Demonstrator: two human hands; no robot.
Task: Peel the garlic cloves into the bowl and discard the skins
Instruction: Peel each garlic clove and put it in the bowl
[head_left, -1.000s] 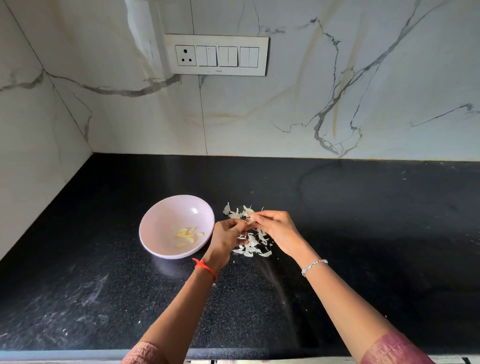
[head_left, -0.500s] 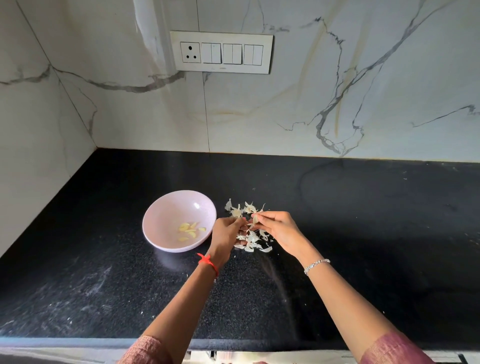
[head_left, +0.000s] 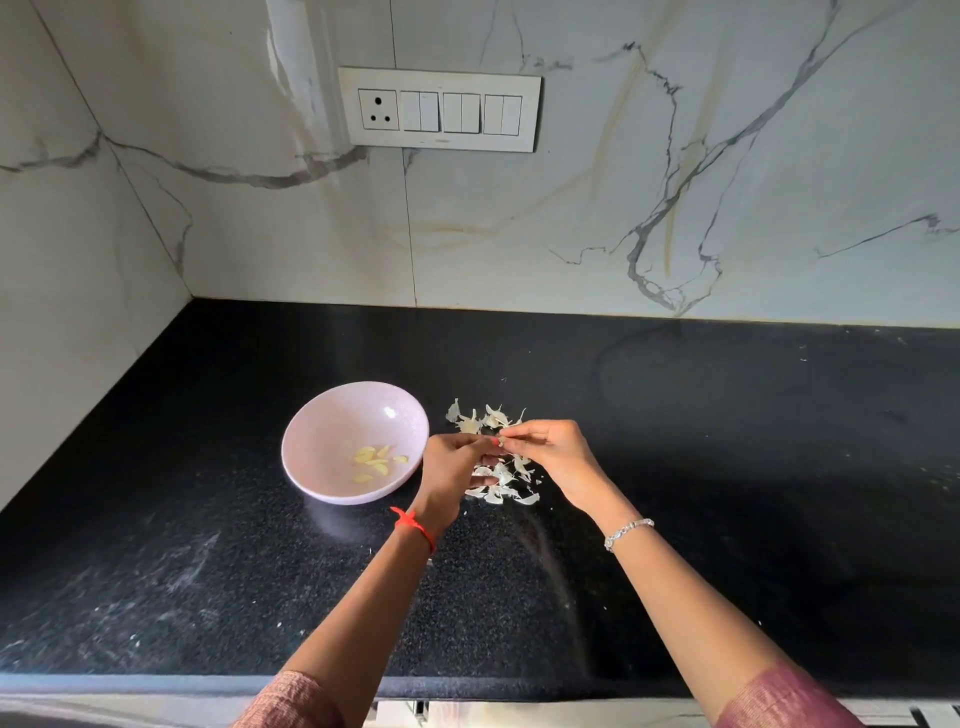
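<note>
Head view: black countertop (head_left: 727, 467), marble wall (head_left: 597, 218); left hand (head_left: 451, 467) and right hand (head_left: 557, 451) pinch one garlic clove (head_left: 501, 442).

No legible text, numbers or brand marks anywhere in view. Switch plate (head_left: 439, 110) at 12 o'clock carries a tiny dark mark near its lower edge, possibly a maker's mark, too small to read.
</note>
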